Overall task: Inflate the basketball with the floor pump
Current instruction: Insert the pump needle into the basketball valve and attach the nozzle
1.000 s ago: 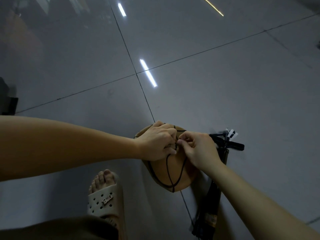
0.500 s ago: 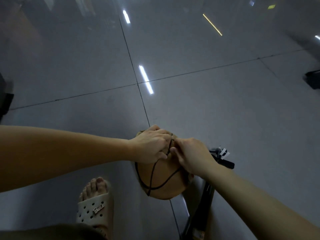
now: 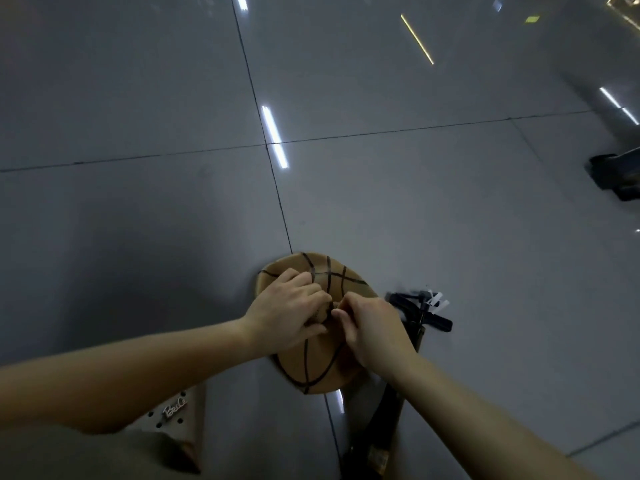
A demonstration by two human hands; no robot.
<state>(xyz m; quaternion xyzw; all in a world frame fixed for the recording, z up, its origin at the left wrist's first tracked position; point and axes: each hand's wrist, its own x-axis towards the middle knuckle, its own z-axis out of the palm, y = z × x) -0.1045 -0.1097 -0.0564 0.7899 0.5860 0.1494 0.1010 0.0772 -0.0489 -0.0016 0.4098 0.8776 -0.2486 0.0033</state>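
A deflated, crumpled brown basketball (image 3: 311,368) with black seams lies on the grey tiled floor. My left hand (image 3: 287,313) presses and grips its top, fingers curled on the skin. My right hand (image 3: 370,327) pinches something small at the ball's top, right against the left fingers; what it pinches is hidden. The black floor pump (image 3: 391,420) lies on the floor just right of the ball, partly under my right forearm, with its foot bar (image 3: 440,322) and white tags sticking out.
A beige clog (image 3: 176,417) on a foot sits at the lower left under my left forearm. A dark object (image 3: 613,174) stands at the right edge. Glossy grey floor tiles (image 3: 138,237) spread all around.
The ball has turned under my hands and more of its upper part shows. Both hands stay together on its top. The camera view has shifted, so the clog is now mostly hidden.
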